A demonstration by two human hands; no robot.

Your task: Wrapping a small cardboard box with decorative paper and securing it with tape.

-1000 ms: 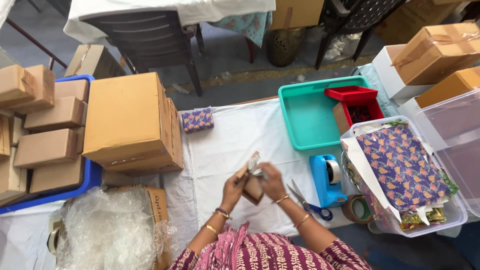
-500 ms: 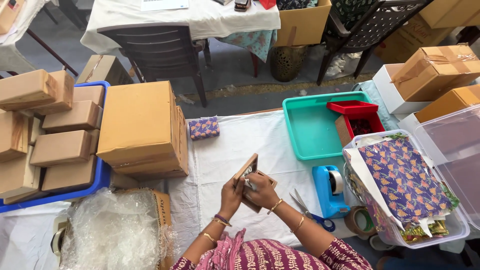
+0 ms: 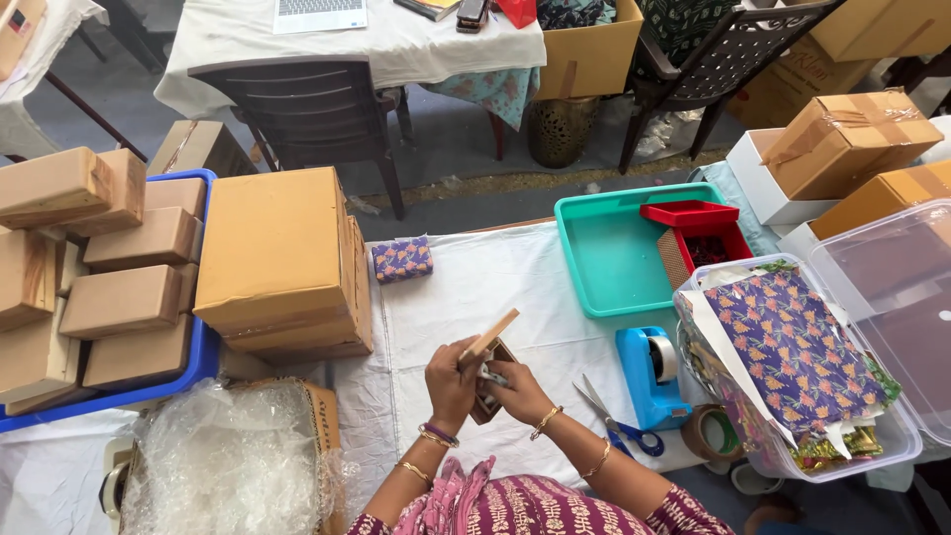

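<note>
My left hand (image 3: 451, 381) grips a small wooden box (image 3: 490, 339) with its flat lid lifted open, held above the white table cloth (image 3: 466, 287). My right hand (image 3: 520, 394) reaches into the box from the right and touches something small and pale inside; what that is cannot be made out. Both wrists wear bangles. A small box wrapped in blue floral paper (image 3: 401, 259) lies further back on the cloth, apart from both hands.
A large cardboard box (image 3: 282, 260) stands left, beside a blue crate of several small cartons (image 3: 94, 287). Bubble wrap (image 3: 228, 456) lies near left. Right: blue tape dispenser (image 3: 649, 372), scissors (image 3: 614, 426), teal tray (image 3: 619, 253), red box (image 3: 698, 228), clear bin of floral paper (image 3: 792, 357).
The hands have shifted slightly toward me and the box lid now stands tilted up more. The camera view has tipped up, showing more of the far table.
</note>
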